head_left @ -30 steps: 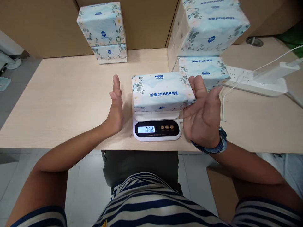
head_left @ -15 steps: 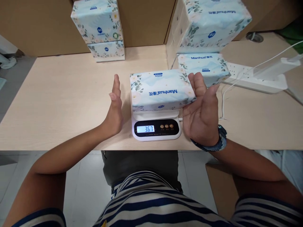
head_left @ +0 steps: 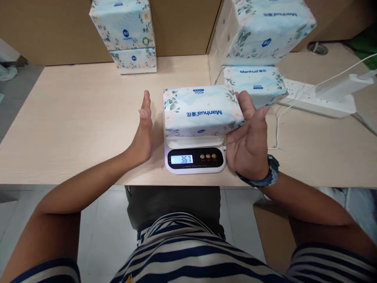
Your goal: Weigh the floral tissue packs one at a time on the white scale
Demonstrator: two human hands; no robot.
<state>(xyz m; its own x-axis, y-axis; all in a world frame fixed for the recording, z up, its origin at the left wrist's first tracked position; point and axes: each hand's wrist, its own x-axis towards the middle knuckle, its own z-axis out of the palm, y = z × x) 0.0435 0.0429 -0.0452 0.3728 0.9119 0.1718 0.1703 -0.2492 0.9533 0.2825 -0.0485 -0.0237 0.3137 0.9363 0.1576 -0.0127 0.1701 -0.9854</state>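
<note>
A pack of tissues (head_left: 203, 110), white and pale blue with flowers, lies on a white digital scale (head_left: 171, 167). The scale's lit display (head_left: 182, 159) reads about 367; I cannot make out a decimal point for certain. To the left of the pack my left hand (head_left: 143, 135) stands on edge with fingers stretched out, apart from pack and scale. My right hand (head_left: 249, 141), palm up and fingers extended, is right beside the pack's right end. Whether its fingertips touch the pack I cannot tell. Neither hand grips anything.
Two tissue packs (head_left: 132, 37) are stacked at the back left. Behind my right hand rises a larger stack of tissue packs (head_left: 262, 35). A white power strip (head_left: 324, 102) with a cable (head_left: 277, 125) lies to the right. Cardboard (head_left: 182, 27) borders the table's (head_left: 73, 118) back.
My right hand has shifted very slightly left toward the pack. The pack stays on the scale and the display shows the same digits. The view has shifted a little.
</note>
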